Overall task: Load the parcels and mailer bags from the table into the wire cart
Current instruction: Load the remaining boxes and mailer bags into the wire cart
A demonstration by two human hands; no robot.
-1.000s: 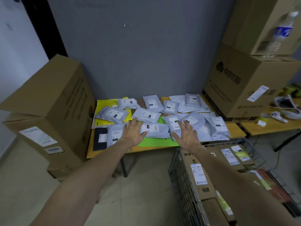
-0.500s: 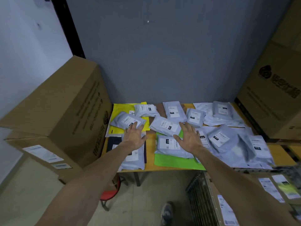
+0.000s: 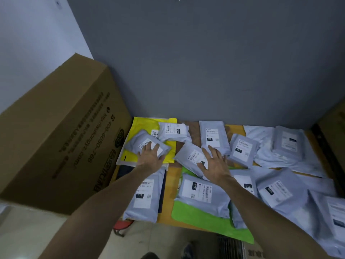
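Head view. Left hand [image 3: 151, 158] lies flat, fingers straight and spread, on a small grey mailer bag [image 3: 138, 143] that sits on a yellow mailer [image 3: 144, 124] at the table's far left corner. Right hand [image 3: 215, 165] is likewise unclenched, fingers splayed, palm down over a tilted grey mailer bag [image 3: 188, 156] mid-table; no grip on either. More labelled grey bags [image 3: 201, 195] cover the table [image 3: 172, 176], one on a green mailer [image 3: 205, 222]. Large cardboard box [image 3: 61, 139] stands left. Wire cart [image 3: 230, 247]: only a sliver at bottom edge, below the table front.
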